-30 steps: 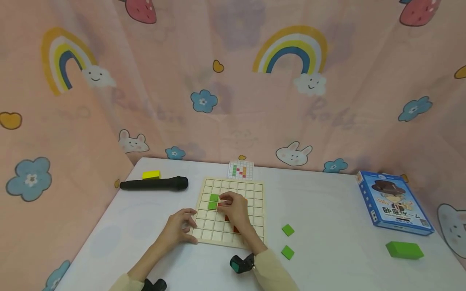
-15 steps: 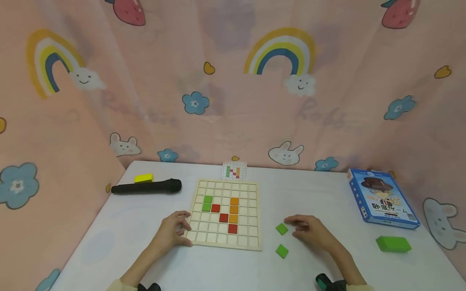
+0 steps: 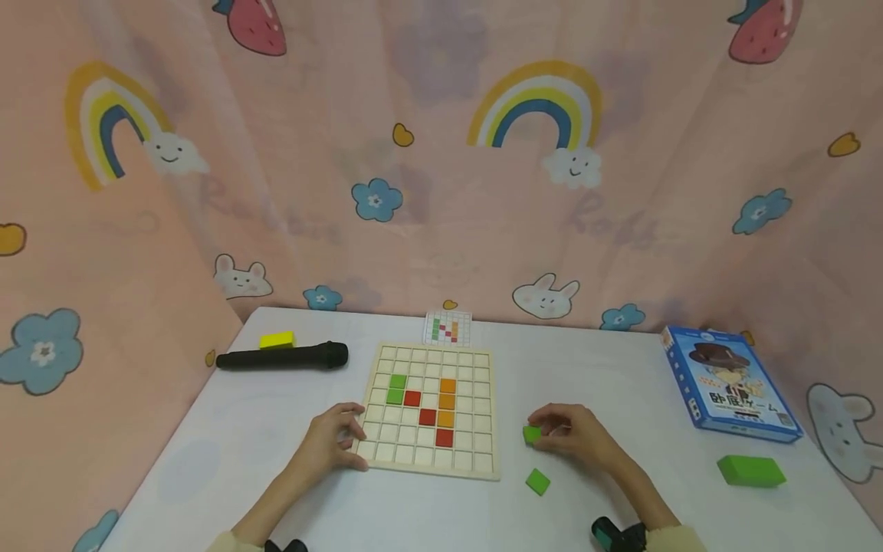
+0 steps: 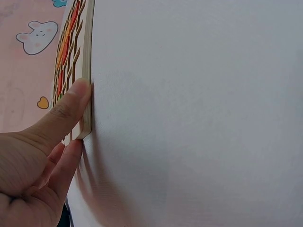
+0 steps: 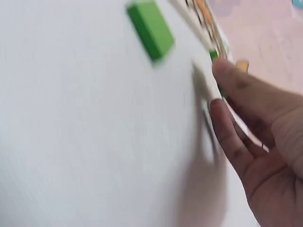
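Note:
A wooden grid board [image 3: 429, 464] lies on the white table, with several green, red and orange square tiles set in its cells. My left hand [image 3: 334, 438] holds the board's near left corner; in the left wrist view the thumb [image 4: 75, 97] presses the front edge and the other fingers sit round the corner. To the right of the board, my right hand [image 3: 576, 435] pinches a green tile [image 3: 531, 435] between thumb and fingers, its far part hidden by them. A second green tile [image 3: 538, 482] lies flat on the table just nearer to me.
Behind the board stands a small pattern card [image 3: 448, 329] with coloured squares. A black microphone [image 3: 283, 357] and a yellow block [image 3: 277, 340] lie at the back left. On the right are a blue game box [image 3: 734, 383] and a green block [image 3: 752, 471].
My right hand has left the board and moved right to the loose green tiles, where it has taken hold of the farther one. The left hand stays at the board's corner.

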Motion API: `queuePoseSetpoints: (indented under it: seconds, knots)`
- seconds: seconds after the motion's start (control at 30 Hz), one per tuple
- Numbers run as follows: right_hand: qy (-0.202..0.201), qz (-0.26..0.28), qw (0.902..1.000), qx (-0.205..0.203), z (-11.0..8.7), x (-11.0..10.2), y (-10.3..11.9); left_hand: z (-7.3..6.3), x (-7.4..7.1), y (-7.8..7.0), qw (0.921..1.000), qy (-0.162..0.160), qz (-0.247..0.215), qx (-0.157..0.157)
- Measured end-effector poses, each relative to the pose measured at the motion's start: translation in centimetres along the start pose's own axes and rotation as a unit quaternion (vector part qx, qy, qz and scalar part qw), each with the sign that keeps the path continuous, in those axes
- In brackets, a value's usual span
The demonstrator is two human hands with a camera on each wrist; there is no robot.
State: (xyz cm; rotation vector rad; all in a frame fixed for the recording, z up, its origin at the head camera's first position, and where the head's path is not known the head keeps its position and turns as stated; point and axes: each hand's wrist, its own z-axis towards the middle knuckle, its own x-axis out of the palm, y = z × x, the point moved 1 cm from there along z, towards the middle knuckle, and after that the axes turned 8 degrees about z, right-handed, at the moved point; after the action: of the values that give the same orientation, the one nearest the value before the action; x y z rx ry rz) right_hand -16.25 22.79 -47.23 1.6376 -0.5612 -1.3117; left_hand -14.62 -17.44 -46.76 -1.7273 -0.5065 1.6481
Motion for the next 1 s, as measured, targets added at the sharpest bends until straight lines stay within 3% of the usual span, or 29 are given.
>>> queuePoseSetpoints:
  seconds: [0.17, 0.27, 0.4, 0.7, 1.0]
  knots:
    - [-0.086, 0.062, 0.9933, 0.046, 1.0, 3.5, 2.7, -0.1, -0.2, 0.0, 0.9999, -0.006, 0.010, 0.000]
    - [-0.109, 0.115, 0.9855, 0.060, 2.3, 6.1, 4.2, 0.0, -0.2, 0.0, 0.9999, -0.009, 0.010, 0.000]
    - [-0.107, 0.151, 0.9820, 0.039, 4.2, 9.2, 5.8, 0.1, -0.2, -0.1, 1.0000, -0.005, 0.000, -0.002]
    - [-0.111, 0.136, 0.9837, -0.039, 8.0, 14.7, 8.7, 0.4, 0.2, -0.2, 1.0000, -0.001, -0.006, 0.004]
    - [-0.104, 0.104, 0.9872, -0.061, 9.3, 15.9, 9.0, 0.7, 0.3, -0.5, 0.9999, 0.001, 0.005, 0.012]
